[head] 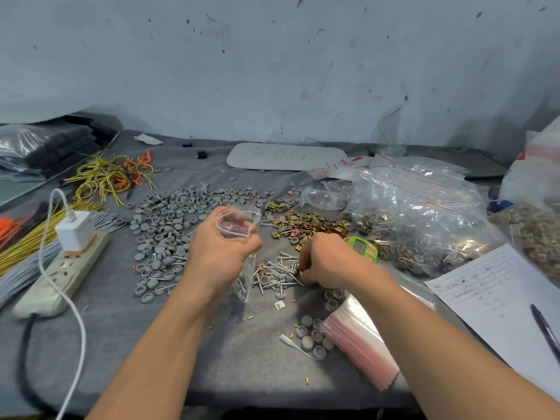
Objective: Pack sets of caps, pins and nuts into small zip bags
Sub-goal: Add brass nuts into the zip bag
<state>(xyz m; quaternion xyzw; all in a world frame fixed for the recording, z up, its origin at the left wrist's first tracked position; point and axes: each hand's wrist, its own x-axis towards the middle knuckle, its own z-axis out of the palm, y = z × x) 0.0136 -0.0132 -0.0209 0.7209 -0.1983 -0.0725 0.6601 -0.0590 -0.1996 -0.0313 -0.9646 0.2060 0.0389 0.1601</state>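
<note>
My left hand holds a small clear zip bag with its mouth spread open, above the grey cloth. My right hand is curled down over the pile of metal pins, fingers pinching among them; what it holds is hidden. Grey round caps lie spread to the left and behind. Brass-coloured nuts are heaped behind the right hand. A stack of empty pink-edged zip bags lies near my right forearm.
A white power strip with a charger and cable lies at left, beside yellow and grey wire bundles. Big clear bags of packed sets fill the right. A green counter, a paper sheet and a pen lie at right.
</note>
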